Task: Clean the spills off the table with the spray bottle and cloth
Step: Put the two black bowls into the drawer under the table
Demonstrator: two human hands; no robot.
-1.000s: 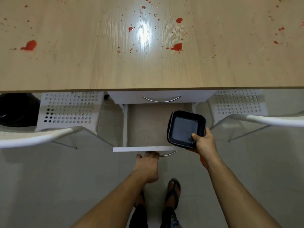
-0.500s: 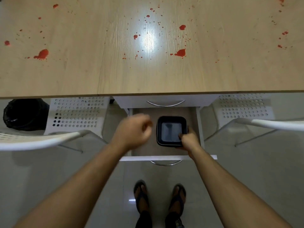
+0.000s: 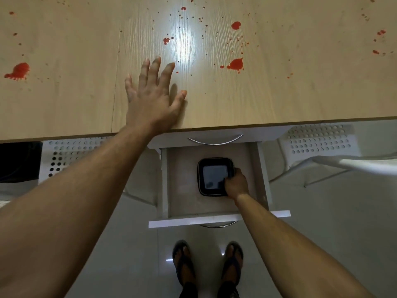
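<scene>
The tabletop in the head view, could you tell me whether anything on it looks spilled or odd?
Yes: red splatters dot the wooden table, with larger blots at left, centre and right. The left hand lies flat between them.

The tabletop [image 3: 279, 100] lies flat and bare of standing things; only red spills [image 3: 235, 64] mark it, with the largest blots near the left edge and right of the middle. The left hand [image 3: 152, 97] lies flat with spread fingers at the near edge, left of the middle, covering that stretch. Below the near edge an open drawer [image 3: 184, 190] juts toward the person. A black tray [image 3: 214, 175] sits right of its middle, held at its near right corner by the right hand [image 3: 236, 186]; the drawer floor to the tray's left is free. White perforated chairs [image 3: 320, 143] flank the drawer on both sides.
</scene>
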